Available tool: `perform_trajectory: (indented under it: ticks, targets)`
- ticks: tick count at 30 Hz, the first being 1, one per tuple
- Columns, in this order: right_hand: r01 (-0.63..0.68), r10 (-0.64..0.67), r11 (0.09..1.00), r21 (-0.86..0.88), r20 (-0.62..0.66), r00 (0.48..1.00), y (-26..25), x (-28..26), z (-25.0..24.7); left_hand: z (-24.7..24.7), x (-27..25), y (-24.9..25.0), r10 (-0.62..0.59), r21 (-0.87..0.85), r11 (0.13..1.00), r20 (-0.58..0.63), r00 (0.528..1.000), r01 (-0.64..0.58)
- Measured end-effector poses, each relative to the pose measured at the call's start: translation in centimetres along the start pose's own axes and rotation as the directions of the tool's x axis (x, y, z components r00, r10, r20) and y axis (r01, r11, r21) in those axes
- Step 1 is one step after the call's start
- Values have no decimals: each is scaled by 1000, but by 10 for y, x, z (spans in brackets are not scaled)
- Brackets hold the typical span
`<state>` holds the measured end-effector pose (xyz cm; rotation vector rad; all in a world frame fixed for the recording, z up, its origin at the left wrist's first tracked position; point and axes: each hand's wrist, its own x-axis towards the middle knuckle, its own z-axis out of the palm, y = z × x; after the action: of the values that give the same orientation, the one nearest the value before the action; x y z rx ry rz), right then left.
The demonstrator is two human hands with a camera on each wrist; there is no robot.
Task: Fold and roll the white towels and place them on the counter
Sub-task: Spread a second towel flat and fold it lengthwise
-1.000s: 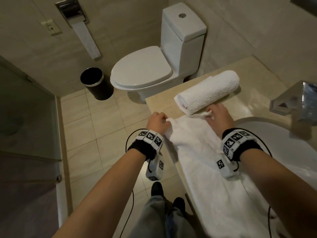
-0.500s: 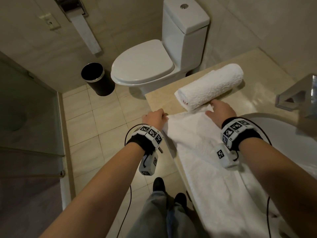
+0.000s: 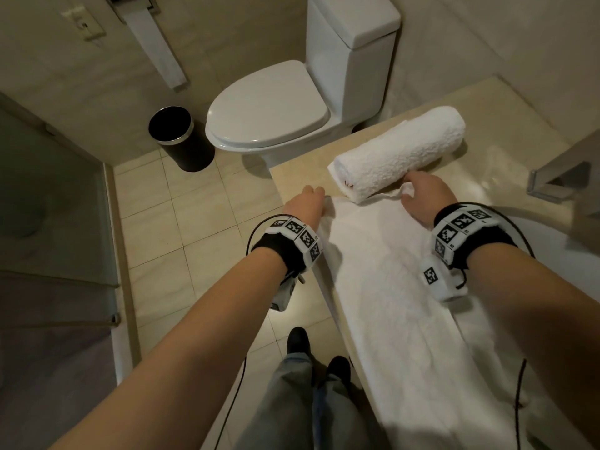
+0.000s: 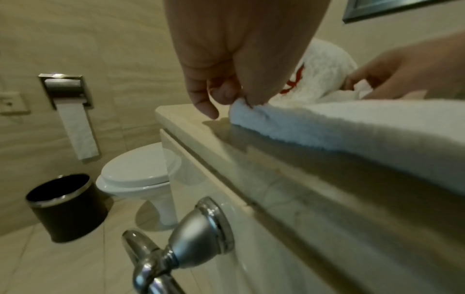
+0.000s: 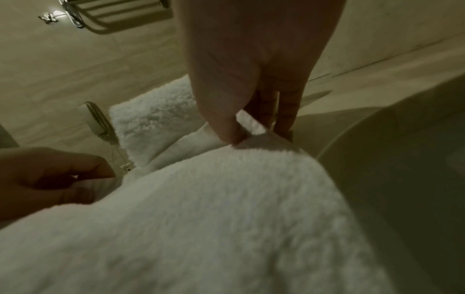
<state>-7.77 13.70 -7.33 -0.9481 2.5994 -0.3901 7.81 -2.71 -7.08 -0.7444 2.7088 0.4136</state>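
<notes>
A long folded white towel (image 3: 386, 287) lies flat along the beige counter (image 3: 298, 177), its far end near a rolled white towel (image 3: 399, 154) with a red mark. My left hand (image 3: 306, 203) pinches the towel's far left corner (image 4: 241, 108) at the counter edge. My right hand (image 3: 422, 196) pinches the far right corner (image 5: 249, 127) between thumb and fingers, right beside the rolled towel (image 5: 151, 119). In the left wrist view the rolled towel (image 4: 322, 67) lies just behind both hands.
A white sink basin (image 3: 552, 254) lies right of the towel, with a chrome faucet (image 3: 565, 180) behind it. Left of the counter stand a toilet (image 3: 285, 108) and a black bin (image 3: 178, 138) on the tiled floor. A chrome rail (image 4: 181, 238) juts from the cabinet front.
Both hands have slid forward with the towel's far corners towards the rolled towel. The view has tilted slightly.
</notes>
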Motion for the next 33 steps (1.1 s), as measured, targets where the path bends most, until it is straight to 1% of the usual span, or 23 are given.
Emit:
perform_trajectory:
  ticks: [4, 6, 7, 9, 12, 14, 15, 17, 18, 19, 20, 21, 22, 23, 25, 26, 27, 28, 29, 30, 31, 32, 33]
  targets:
    - [94, -94, 996, -4, 13, 995, 11, -2, -5, 7, 0, 1, 88, 117, 990, -74, 993, -79]
    - [125, -125, 992, -9, -34, 992, 15, -5, -6, 8, -1, -3, 121, 119, 987, -116, 986, -107]
    - [131, -132, 991, -9, -71, 989, 16, -7, -7, 8, -2, -4, 139, 105, 986, -119, 983, -127]
    - [152, -153, 988, -11, -120, 981, 17, -10, -7, 6, -5, -6, 181, 43, 983, -86, 980, -178]
    - [203, -208, 978, -50, -137, 968, 18, -14, -5, -1, -11, -8, 227, -33, 973, -59, 972, -229]
    - [236, -244, 970, -65, -178, 953, 22, -15, -5, -3, -15, -13, 247, -49, 967, -68, 967, -251]
    - [249, -259, 966, -71, -206, 944, 24, -16, -6, -4, -18, -13, 279, -17, 960, -84, 957, -281]
    - [304, -321, 947, -104, -244, 915, 29, -18, -6, -3, -27, -11, 416, 110, 908, -135, 899, -404]
    - [352, -376, 926, -138, -239, 895, 32, -20, -6, 0, -31, -11, 481, 174, 871, -125, 868, -459]
    - [399, -431, 899, -179, -215, 876, 35, -21, -6, 2, -33, -11, 519, 250, 837, -89, 850, -486]
    - [435, -473, 874, -215, -184, 861, 37, -22, -5, 5, -33, -12, 531, 304, 817, -61, 845, -491]
    - [455, -497, 857, -241, -158, 853, 38, -24, -4, 11, -33, -14, 521, 327, 813, -36, 853, -483]
    - [459, -503, 853, -250, -153, 851, 39, -26, -3, 12, -34, -14, 481, 320, 831, -3, 877, -454]
    - [440, -483, 865, -240, -166, 860, 39, -27, -3, 12, -36, -13, 431, 288, 865, -8, 902, -410]
    - [334, -367, 926, -178, -200, 909, 39, -30, -4, 12, -41, -12, 241, 145, 961, -18, 970, -235]
    - [296, -323, 943, -153, -199, 925, 40, -29, -4, 9, -41, -13, 152, 78, 986, -39, 988, -149]
    - [290, -315, 946, -146, -201, 927, 40, -28, -4, 7, -41, -15, 110, 69, 992, -41, 993, -107]
    - [313, -341, 937, -153, -211, 916, 39, -28, -5, 5, -41, -17, 116, 105, 988, -41, 992, -111]
    - [363, -397, 914, -181, -217, 892, 38, -29, -7, 2, -40, -20, 160, 188, 971, -62, 985, -145]
    - [416, -462, 881, -224, -230, 856, 36, -30, -8, -2, -40, -21, 262, 295, 930, -120, 957, -218]
    - [451, -513, 852, -266, -250, 821, 35, -31, -11, -4, -41, -21, 345, 406, 874, -130, 929, -268]
    - [463, -539, 836, -296, -278, 795, 33, -32, -15, -5, -42, -22, 411, 510, 812, -154, 899, -284]
    - [459, -547, 830, -315, -304, 780, 32, -33, -19, -8, -43, -22, 468, 576, 761, -170, 867, -298]
